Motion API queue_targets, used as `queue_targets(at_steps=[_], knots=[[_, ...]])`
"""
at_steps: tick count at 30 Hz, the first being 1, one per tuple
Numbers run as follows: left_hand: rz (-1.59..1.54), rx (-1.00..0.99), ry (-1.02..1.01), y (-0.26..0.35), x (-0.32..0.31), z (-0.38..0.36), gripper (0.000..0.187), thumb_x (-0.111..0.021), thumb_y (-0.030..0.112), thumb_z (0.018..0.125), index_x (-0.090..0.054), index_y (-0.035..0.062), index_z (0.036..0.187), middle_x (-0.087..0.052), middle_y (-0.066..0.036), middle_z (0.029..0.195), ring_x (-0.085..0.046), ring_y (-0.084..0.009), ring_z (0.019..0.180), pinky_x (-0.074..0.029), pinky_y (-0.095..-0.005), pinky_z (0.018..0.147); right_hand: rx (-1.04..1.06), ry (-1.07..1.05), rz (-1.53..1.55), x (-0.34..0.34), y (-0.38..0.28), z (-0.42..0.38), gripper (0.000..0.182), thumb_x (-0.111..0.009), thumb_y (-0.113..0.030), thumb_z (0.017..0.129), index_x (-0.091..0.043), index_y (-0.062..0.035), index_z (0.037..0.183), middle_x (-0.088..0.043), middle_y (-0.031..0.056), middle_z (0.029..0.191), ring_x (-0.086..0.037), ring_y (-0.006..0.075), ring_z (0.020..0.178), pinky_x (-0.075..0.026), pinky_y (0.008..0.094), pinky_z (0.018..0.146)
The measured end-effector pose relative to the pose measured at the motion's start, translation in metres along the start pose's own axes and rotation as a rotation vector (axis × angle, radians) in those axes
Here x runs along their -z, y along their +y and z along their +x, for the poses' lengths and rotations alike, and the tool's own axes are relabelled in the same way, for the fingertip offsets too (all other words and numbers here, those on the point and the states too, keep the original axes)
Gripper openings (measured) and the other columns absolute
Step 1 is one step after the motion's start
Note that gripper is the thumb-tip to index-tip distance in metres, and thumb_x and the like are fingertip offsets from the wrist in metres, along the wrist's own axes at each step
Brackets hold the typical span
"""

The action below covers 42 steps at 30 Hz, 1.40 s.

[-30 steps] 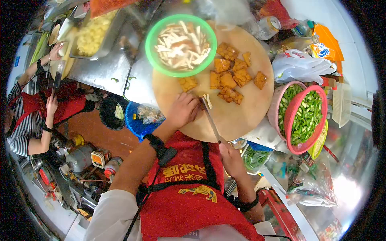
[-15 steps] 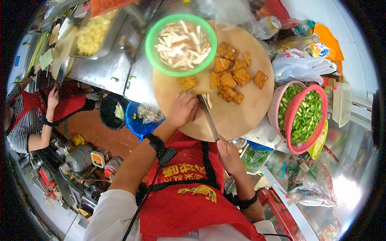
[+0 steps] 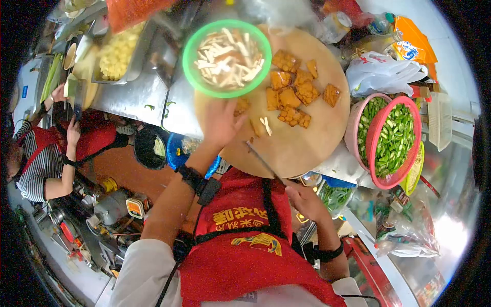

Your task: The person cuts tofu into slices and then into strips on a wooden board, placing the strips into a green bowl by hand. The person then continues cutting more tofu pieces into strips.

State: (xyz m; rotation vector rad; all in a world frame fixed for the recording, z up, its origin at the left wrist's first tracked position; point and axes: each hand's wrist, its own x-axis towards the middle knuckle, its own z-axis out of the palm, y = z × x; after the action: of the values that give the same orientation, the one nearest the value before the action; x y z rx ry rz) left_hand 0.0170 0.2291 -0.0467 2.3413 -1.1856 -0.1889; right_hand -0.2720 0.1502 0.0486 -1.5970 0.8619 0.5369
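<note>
A round wooden cutting board (image 3: 322, 148) lies before me. My right hand (image 3: 307, 201) grips a knife (image 3: 267, 163) by its handle at the board's near edge, its blade slanting up over the board. My left hand (image 3: 221, 124), slightly blurred, is over the left of the board with thumb and fingers apart. Its fingertips are right at a brown fried tofu piece (image 3: 242, 105), below a green basket (image 3: 190, 77) of pale cut strips (image 3: 227, 57). A few thin slices (image 3: 265, 126) lie beside that hand. Several fried tofu pieces (image 3: 290, 98) are grouped right of the basket.
Pink baskets (image 3: 375, 176) of sliced green peppers (image 3: 394, 140) stand at the right, near a white plastic bag (image 3: 383, 77). A metal tray (image 3: 134, 71) of yellow chunks is at upper left. Another person (image 3: 56, 158) works at the left. A black bin (image 3: 148, 146) stands below the counter.
My left hand has moved up and left from the slices toward the tofu piece, its fingers spreading. The knife has drawn back toward me and to the right, away from the slices.
</note>
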Motion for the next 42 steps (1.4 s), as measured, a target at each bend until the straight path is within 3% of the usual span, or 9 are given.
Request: queue_targets(at_steps=[5, 7, 12, 14, 22, 24, 30, 33, 42], knots=[[0.146, -0.085, -0.116, -0.014, -0.009, 0.002, 0.051, -0.067, 0.030, 0.080, -0.054, 0.0085, 0.125, -0.051, -0.015, 0.124, -0.046, -0.0364, 0.114, -0.034, -0.0486, 0.099, 0.020, -0.092, -0.105, -0.005, 0.003, 0.009, 0.045, -0.043, -0.040, 0.099, -0.055, -0.0089, 0.129, -0.063, 0.0236, 0.114, -0.062, 0.0368, 0.103, -0.046, 0.0405, 0.093], [0.107, -0.069, -0.115, -0.022, -0.004, -0.004, 0.051, -0.068, 0.030, 0.080, -0.055, 0.0082, 0.124, -0.052, -0.015, 0.123, -0.046, -0.0362, 0.114, -0.034, -0.0483, 0.100, 0.279, 0.137, 0.037, -0.010, 0.012, 0.016, 0.040, -0.044, -0.038, 0.099, -0.063, -0.0039, 0.108, -0.051, 0.0019, 0.063, -0.048, 0.0126, 0.059, -0.043, 0.0302, 0.057], [-0.050, -0.041, -0.041, -0.015, -0.002, -0.036, 0.051, -0.069, 0.029, 0.077, -0.056, 0.0071, 0.122, -0.053, -0.016, 0.121, -0.047, -0.0352, 0.115, -0.034, -0.0468, 0.102, 0.152, 0.206, 0.202, -0.001, 0.018, 0.029, 0.041, -0.043, -0.041, 0.099, -0.054, -0.0058, 0.081, -0.050, 0.0000, 0.062, -0.045, 0.0097, 0.054, -0.038, 0.0264, 0.050], [-0.102, -0.133, -0.067, 0.006, 0.000, -0.041, 0.050, -0.071, 0.027, 0.076, -0.056, 0.0066, 0.120, -0.054, -0.016, 0.121, -0.048, -0.0356, 0.114, -0.036, -0.0461, 0.100, -0.132, 0.178, 0.252, 0.008, 0.017, 0.034, 0.048, -0.042, -0.039, 0.099, -0.055, -0.0030, 0.127, -0.062, 0.0078, 0.074, -0.059, 0.0201, 0.072, -0.047, 0.0319, 0.073], [-0.093, -0.197, -0.024, 0.021, -0.014, -0.042, 0.028, -0.064, 0.017, 0.079, -0.059, 0.0042, 0.104, -0.055, -0.015, 0.103, -0.051, -0.0344, 0.100, -0.042, -0.0439, 0.086, -0.029, 0.175, 0.286, -0.005, -0.013, 0.020, 0.048, -0.041, -0.040, 0.100, -0.050, -0.0091, 0.135, -0.048, 0.0004, 0.063, -0.049, 0.0113, 0.060, -0.044, 0.0293, 0.058], [-0.093, -0.136, -0.241, 0.018, -0.018, -0.037, 0.020, -0.060, 0.013, 0.080, -0.058, 0.0042, 0.097, -0.054, -0.015, 0.096, -0.051, -0.0346, 0.095, -0.041, -0.0441, 0.084, -0.019, 0.175, 0.183, -0.007, -0.021, 0.017, 0.048, -0.040, -0.039, 0.100, -0.049, -0.0086, 0.135, -0.059, 0.0081, 0.071, -0.059, 0.0181, 0.068, -0.048, 0.0319, 0.067], [0.001, -0.232, -0.184, 0.022, -0.024, -0.033, 0.024, -0.059, 0.014, 0.078, -0.057, 0.0040, 0.099, -0.053, -0.016, 0.097, -0.050, -0.0348, 0.094, -0.041, -0.0436, 0.085, -0.049, 0.188, 0.045, -0.013, -0.029, 0.013, 0.049, -0.041, -0.038, 0.099, -0.048, -0.0059, 0.135, -0.061, 0.0307, 0.108, -0.061, 0.0407, 0.104, -0.046, 0.0404, 0.092], [0.087, -0.296, -0.151, 0.017, -0.028, -0.033, 0.025, -0.058, 0.015, 0.077, -0.057, 0.0047, 0.099, -0.052, -0.016, 0.097, -0.050, -0.0346, 0.095, -0.040, -0.0432, 0.085, 0.136, 0.291, 0.061, -0.023, -0.019, 0.031, 0.049, -0.041, -0.037, 0.098, -0.049, -0.0051, 0.134, -0.061, 0.0304, 0.108, -0.059, 0.0429, 0.105, -0.046, 0.0415, 0.093], [-0.009, -0.258, -0.148, 0.009, -0.031, -0.037, 0.024, -0.058, 0.013, 0.075, -0.055, 0.0051, 0.098, -0.050, -0.015, 0.094, -0.049, -0.0340, 0.091, -0.040, -0.0437, 0.081, 0.079, 0.232, 0.064, -0.013, -0.022, 0.018, 0.046, -0.038, -0.034, 0.099, -0.050, -0.0043, 0.131, -0.059, 0.0289, 0.115, -0.054, 0.0453, 0.110, -0.044, 0.0451, 0.096]])
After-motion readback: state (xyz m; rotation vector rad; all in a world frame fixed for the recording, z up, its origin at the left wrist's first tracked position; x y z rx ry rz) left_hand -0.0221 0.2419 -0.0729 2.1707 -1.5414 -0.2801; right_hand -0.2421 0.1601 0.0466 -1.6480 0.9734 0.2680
